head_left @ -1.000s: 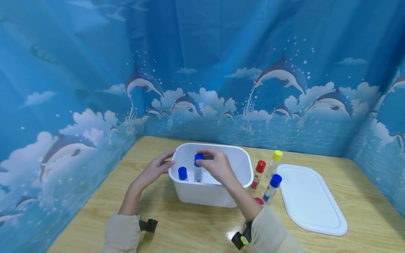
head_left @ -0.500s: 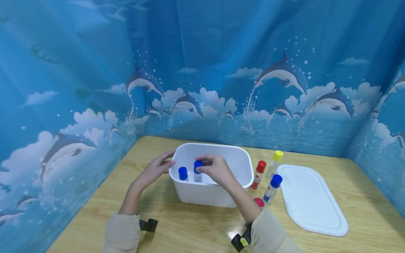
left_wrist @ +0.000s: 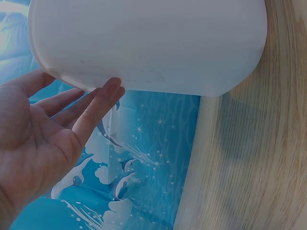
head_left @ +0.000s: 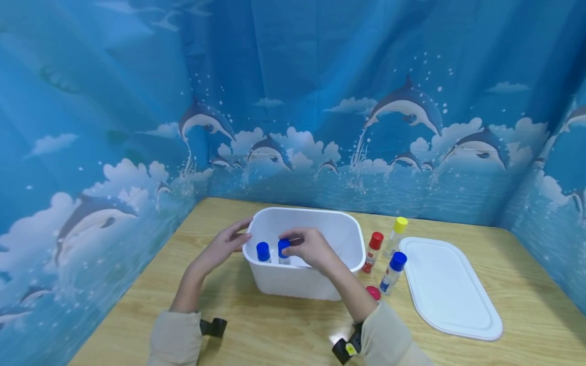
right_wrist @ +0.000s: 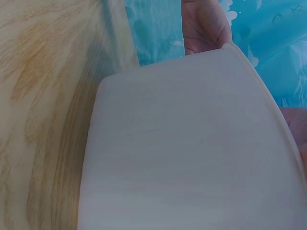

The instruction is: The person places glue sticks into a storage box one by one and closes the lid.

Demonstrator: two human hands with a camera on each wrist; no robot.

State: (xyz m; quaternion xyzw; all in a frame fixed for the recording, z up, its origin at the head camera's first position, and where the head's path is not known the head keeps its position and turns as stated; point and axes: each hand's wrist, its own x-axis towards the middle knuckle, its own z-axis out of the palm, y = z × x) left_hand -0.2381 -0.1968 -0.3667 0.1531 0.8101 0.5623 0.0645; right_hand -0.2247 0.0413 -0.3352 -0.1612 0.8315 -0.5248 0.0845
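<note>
A white plastic bin [head_left: 299,282] stands on the wooden table. Inside its left part my right hand [head_left: 313,249] pinches the blue cap of a small clear bottle [head_left: 283,248] between thumb and fingers. Just left of that one, another blue-capped bottle [head_left: 263,252] stands in the bin; the lower parts of both are hidden by the front wall. My left hand [head_left: 224,245] touches the bin's left end, thumb at the rim. In the left wrist view, the fingers of the left hand [left_wrist: 43,134] reach out fairly straight against the bin's outside.
Right of the bin stand clear bottles with a red cap [head_left: 377,240], a yellow cap [head_left: 400,224] and a blue cap [head_left: 398,261]. A further red cap [head_left: 373,293] shows partly behind my right forearm. A white lid [head_left: 450,290] lies flat farther right. A dolphin-print curtain [head_left: 293,127] encloses the back.
My right hand has lowered the blue-capped bottle deeper into the bin and slightly left, nearer the other blue-capped bottle. The left hand stays at the bin's end.
</note>
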